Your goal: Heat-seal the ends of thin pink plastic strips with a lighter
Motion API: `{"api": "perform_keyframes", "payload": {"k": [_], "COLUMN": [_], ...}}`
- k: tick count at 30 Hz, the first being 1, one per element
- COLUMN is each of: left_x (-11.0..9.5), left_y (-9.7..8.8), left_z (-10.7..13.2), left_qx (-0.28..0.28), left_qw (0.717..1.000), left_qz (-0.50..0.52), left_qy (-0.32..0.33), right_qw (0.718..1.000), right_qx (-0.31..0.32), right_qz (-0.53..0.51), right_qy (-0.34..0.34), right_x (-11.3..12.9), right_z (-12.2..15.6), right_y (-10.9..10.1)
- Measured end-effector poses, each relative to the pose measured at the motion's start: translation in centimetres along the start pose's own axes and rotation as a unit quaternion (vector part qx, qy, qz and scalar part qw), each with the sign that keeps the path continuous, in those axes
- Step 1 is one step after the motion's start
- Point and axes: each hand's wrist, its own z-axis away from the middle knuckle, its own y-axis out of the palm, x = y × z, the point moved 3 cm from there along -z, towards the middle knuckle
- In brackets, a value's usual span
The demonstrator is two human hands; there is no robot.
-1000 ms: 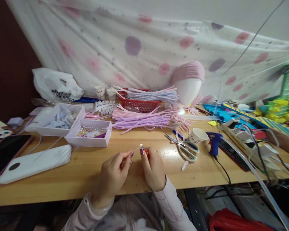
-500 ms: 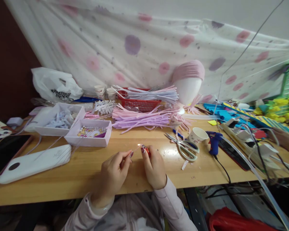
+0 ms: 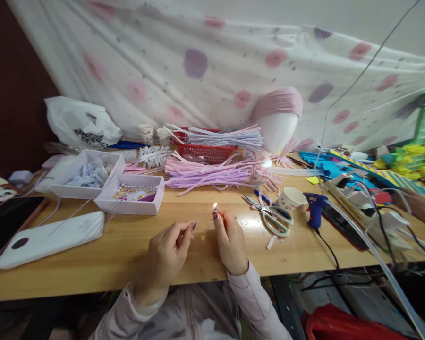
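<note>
Lower center: right hand [image 3: 231,243] grips red lighter [image 3: 221,214], flame [image 3: 215,206] lit; left hand [image 3: 167,250] pinched closed, contents unclear.

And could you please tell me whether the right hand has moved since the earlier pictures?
Yes: the right hand has shifted slightly to the right, closer to the pale-handled scissors and farther from the left hand.

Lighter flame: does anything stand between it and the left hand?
Nothing visible stands between the left hand and the lighter flame above the right hand; anything the left hand pinches is too small to tell.
</note>
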Motion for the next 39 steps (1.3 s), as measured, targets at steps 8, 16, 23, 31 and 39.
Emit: {"api": "perform_keyframes", "payload": {"k": [8,16,23,31,39], "left_x": [0.1,0.4,0.1,-1.7,-4.3], "left_y": [0.0,0.2,0.0,-2.5,-5.5], "left_z": [0.0,0.1,0.2,-0.4,-1.6], "left_qx": [0.003,0.009,-0.004,-0.045,-0.026], "left_qw": [1.000,1.000,1.000,0.987,0.978], "left_qz": [-0.010,-0.002,0.025,-0.010,-0.059], "left_qy": [0.007,-0.014,0.008,0.154,0.198], "right_qw": [0.995,0.990,0.944,0.819,0.760], "right_qx": [0.071,0.063,-0.156,-0.176,-0.188], "right_qz": [0.010,-0.096,-0.288,-0.545,-0.619], "right_qy": [-0.066,-0.082,-0.026,0.036,0.059], "right_x": [0.9,0.9,0.0,-0.1,-0.4], "right_z": [0.7,1.0,0.8,-0.1,-0.1], "right_y": [0.6,0.1,-1.4,-2.2,-2.4]}}
